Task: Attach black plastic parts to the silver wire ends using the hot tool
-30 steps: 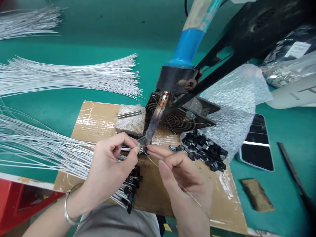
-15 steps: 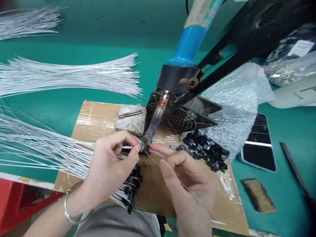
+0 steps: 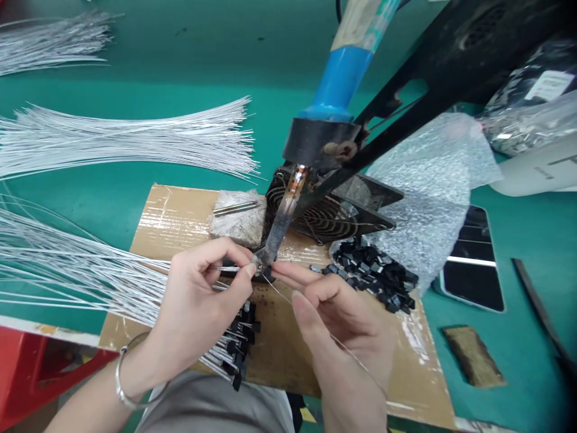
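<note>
My left hand pinches a white wire close to its end, just left of the tip of a soldering iron. The iron has a blue collar and hangs from a black metal arm. Thin solder wire runs from the tip back through my right hand, whose thumb and fingers are closed on it. Whatever small part sits at the tip is too small to make out. Below my left hand lie wires with black connectors on their ends.
Loose black connectors lie on bubble wrap, right of a fan. A sponge block sits on cardboard. White wire bundles are at left, a phone at right.
The iron and its black arm have shifted very slightly left in the view. Both hands hold nearly the same pose and place.
</note>
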The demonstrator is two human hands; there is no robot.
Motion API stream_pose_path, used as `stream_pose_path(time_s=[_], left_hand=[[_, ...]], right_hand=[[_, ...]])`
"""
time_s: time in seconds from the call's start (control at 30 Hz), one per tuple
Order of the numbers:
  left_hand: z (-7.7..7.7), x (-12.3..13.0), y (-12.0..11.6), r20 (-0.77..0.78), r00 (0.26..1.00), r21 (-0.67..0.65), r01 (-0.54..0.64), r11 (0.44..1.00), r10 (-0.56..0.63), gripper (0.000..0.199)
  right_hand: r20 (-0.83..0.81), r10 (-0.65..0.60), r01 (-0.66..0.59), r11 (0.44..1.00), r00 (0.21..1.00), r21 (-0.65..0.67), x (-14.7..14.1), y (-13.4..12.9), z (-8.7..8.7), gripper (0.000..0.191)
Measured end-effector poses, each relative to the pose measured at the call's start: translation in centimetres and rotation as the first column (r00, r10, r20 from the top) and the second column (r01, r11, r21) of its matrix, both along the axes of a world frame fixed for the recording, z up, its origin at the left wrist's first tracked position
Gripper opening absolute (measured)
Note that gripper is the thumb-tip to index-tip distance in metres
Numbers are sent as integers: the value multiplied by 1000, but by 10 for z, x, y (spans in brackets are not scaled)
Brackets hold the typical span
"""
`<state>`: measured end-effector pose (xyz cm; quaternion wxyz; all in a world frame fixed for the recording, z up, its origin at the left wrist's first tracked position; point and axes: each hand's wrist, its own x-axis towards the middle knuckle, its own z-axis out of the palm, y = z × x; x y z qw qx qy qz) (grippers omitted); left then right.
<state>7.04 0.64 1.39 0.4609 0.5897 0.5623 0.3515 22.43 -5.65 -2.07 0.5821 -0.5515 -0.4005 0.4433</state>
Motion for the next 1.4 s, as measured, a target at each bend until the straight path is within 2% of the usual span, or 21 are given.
stream_pose_path(time_s=[0.23,0.37,0.57,0.87,1.4], left_hand=[[1,0,0,15,1000,13,2,1000,-3,14],[0,0,0,20,1000,22,3,1000,-3,15],[-1,-1,-1,19,1000,27,7,1000,-7,15],[-1,-2,-2,3,1000,29,8,1000,-8,14],[0,-2,-2,1,1000,36,12,999,-12,14]], right_hand=[[-21,-50,48,995,999,-84,-3,0,5,24],[-15,-42,41,998,999,-46,-3,1,5,24],[-8,-34,34,998,999,-56,-3,0,5,25],[-78,-92,80,986,993,-147,-9,-1,11,27],[-89,-93,81,988,992,-128,-9,0,9,26]])
